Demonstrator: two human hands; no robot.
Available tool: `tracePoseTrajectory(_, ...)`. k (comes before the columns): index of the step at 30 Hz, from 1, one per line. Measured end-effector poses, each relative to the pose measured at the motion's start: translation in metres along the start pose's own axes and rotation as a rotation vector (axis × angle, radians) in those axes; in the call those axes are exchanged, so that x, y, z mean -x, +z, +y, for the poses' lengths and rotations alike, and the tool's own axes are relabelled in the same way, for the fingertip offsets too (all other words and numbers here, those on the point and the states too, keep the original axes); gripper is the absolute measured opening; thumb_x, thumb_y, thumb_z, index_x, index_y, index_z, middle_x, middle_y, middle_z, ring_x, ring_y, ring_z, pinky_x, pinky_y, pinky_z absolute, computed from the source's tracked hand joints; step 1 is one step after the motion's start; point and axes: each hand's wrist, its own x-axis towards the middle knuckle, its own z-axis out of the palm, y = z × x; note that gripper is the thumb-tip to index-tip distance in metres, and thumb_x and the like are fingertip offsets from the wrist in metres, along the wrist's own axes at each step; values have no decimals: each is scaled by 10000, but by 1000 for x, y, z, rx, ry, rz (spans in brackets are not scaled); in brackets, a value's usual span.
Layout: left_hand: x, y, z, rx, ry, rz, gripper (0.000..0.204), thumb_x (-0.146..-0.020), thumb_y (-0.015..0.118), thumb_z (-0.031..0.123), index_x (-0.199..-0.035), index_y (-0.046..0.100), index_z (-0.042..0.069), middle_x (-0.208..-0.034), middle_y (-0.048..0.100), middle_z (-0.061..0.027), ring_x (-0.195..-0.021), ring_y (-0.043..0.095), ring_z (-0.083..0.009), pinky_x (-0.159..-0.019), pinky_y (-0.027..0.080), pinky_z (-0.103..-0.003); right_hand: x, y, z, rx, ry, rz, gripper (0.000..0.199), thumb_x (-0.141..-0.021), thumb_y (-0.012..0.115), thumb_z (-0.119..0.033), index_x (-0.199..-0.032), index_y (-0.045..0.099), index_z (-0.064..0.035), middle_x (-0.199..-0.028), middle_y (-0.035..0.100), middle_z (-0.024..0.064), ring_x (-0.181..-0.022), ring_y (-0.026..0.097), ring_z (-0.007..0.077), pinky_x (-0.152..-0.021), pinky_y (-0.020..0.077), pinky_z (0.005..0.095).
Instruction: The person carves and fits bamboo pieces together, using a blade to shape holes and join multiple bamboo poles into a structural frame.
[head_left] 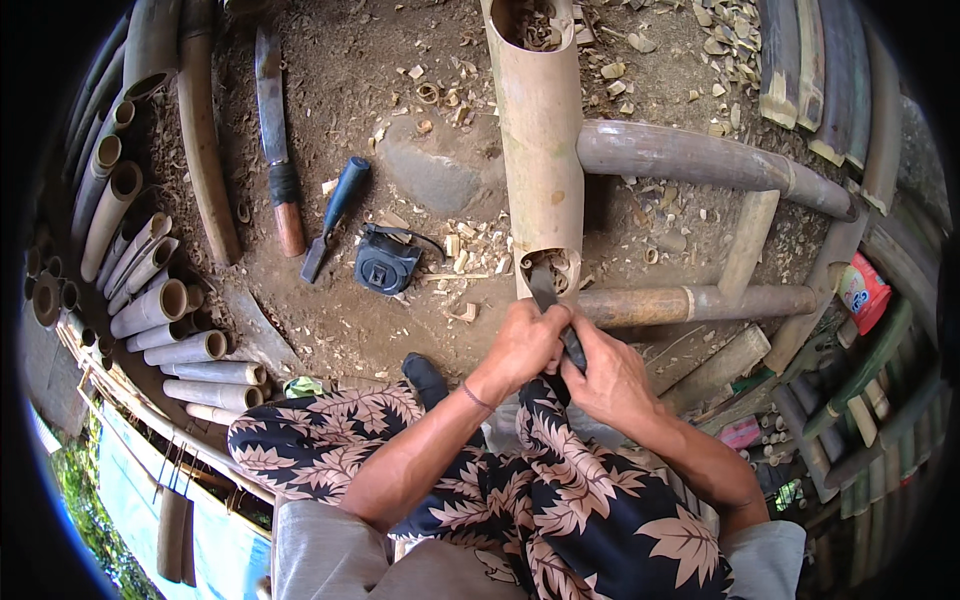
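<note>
Two hands, left (522, 347), right (608, 377), fingers (540, 328) wrapped round dark flat tool (541, 284); curled shavings (561, 268) in smooth bamboo tube (545, 140).

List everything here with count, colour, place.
Bamboo pole: one, tan, upper centre
Blade tool: one, dark, at pole's near end
Bamboo crosspieces: several, brownish, right
Bamboo lengths: many, tan-grey, both sides
Long knife: one, dark, brown-handled, upper left
Chisel: one, blue-handled, beside knife
Tape measure: one, blackish, left of pole
Stone: one, grey, above tape measure
Shavings: many, pale, scattered about
Packet: one, red, right
Sheet: one, light blue, lower left
Leaf-patterned clothing: one, black-beige, lower centre
Left hand, right hand: one each, bare, gripping blade tool
</note>
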Motion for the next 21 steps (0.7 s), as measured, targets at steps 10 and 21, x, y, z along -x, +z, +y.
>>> tracePoseTrajectory(10,-13,38,29,639,110,-22,254,-957,481,161,-793,589,0,-575,460,-18,-473,445,-152,-463,394,-311,-49,-97,-43,579,-146,-243,221,-799,631,-102,-980,601,21,-699,643,255,-706,650,448,-645,525,497)
tracePoseTrajectory(21,2,24,19,1119,151,-71,255,-980,535,261,-809,570,75,-636,458,10,-582,479,-128,-555,415,-287,-72,-95,-97,878,-367,-450,109,-778,682,-120,-838,733,-45,-800,729,126,-770,729,285,-664,566,373)
